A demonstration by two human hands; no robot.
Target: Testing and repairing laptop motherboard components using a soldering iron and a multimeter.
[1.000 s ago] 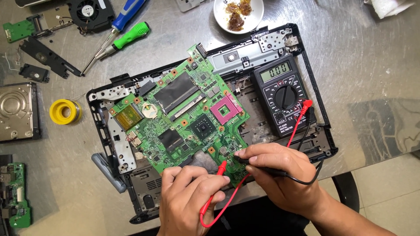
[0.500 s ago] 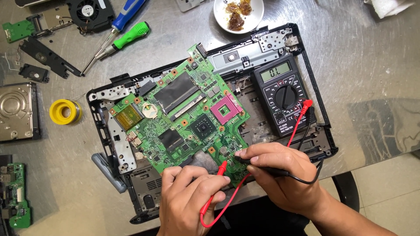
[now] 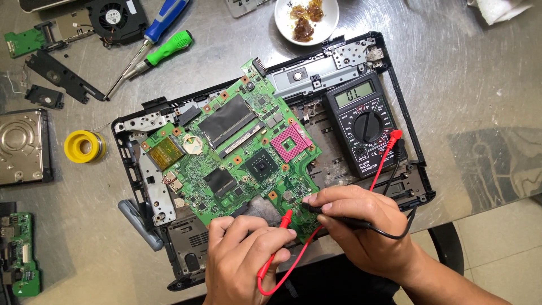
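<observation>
Head view: left hand (image 3: pixel 245 257) pinching red probe (image 3: pixel 284 221), right hand (image 3: pixel 361 226) pinching black probe (image 3: pixel 339 219), both tips on near edge of green motherboard (image 3: pixel 237 152); black multimeter (image 3: pixel 364 127) just right of it.

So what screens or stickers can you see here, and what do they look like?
Multimeter: black box lying in the laptop shell, right of the green circuit board; grey-green rectangular screen at its top, round dial below.
Fan label: small round sticker at the hub of the black fan, top left.
Left hand holds the red probe; right hand holds the black probe.
</observation>
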